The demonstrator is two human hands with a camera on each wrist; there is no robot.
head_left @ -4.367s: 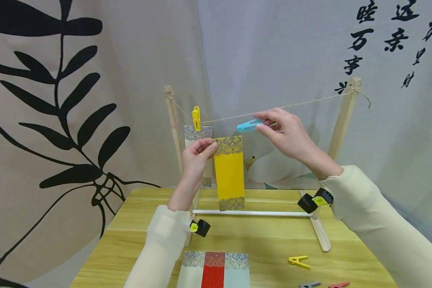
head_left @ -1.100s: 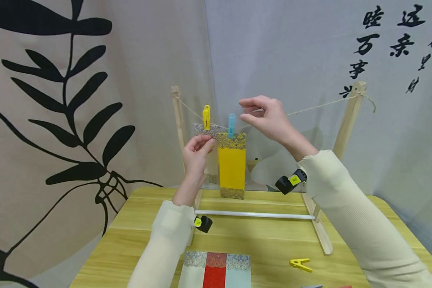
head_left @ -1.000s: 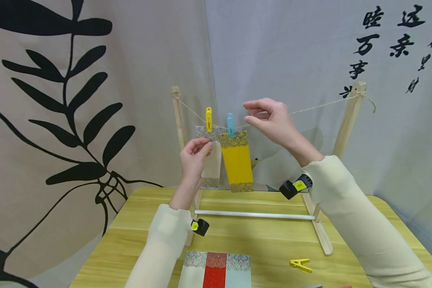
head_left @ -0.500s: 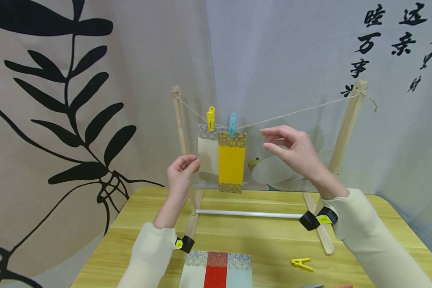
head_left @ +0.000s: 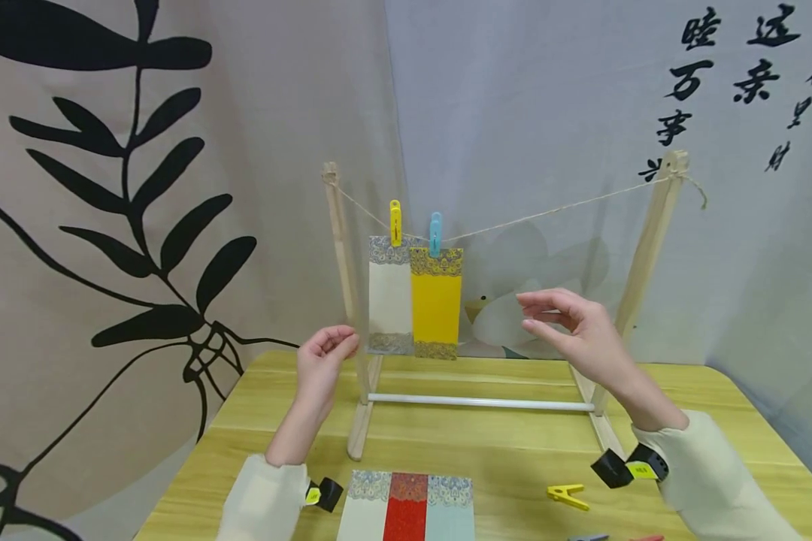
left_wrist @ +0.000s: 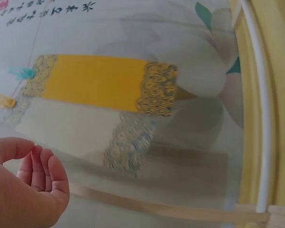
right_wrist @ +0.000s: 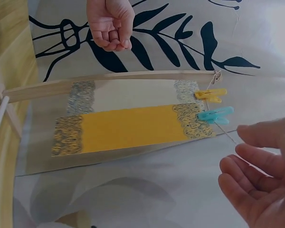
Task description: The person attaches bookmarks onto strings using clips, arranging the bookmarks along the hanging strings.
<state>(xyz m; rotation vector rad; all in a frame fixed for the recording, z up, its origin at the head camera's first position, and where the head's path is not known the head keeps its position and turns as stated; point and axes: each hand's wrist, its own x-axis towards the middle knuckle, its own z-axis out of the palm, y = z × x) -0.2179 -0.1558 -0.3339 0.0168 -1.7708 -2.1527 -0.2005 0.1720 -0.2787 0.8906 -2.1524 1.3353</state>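
A yellow card (head_left: 436, 304) with patterned ends hangs from the string (head_left: 548, 213), pinned by a light blue clothespin (head_left: 436, 234). Just left of it, partly overlapped, hangs a white card (head_left: 389, 297) under a yellow clothespin (head_left: 395, 223). My left hand (head_left: 319, 370) is in the air by the left post, holding nothing, fingers loosely bent. To the right of the cards, my right hand (head_left: 582, 334) hovers with thumb and fingers apart, also holding nothing. In the left wrist view the fingertips (left_wrist: 35, 148) lie close to the white card's edge.
Wooden posts (head_left: 639, 263) with a white crossbar (head_left: 480, 402) hold up the string over the table (head_left: 487, 451). White, red and pale blue cards (head_left: 406, 511) lie at the front. A loose yellow clothespin (head_left: 567, 496) lies right, with grey and red ones at the frame's bottom edge.
My right hand clipped the blue clothespin over the yellow card and let go. My left hand released the card. Both hands then drew down and apart; the card swung and now hangs straight.
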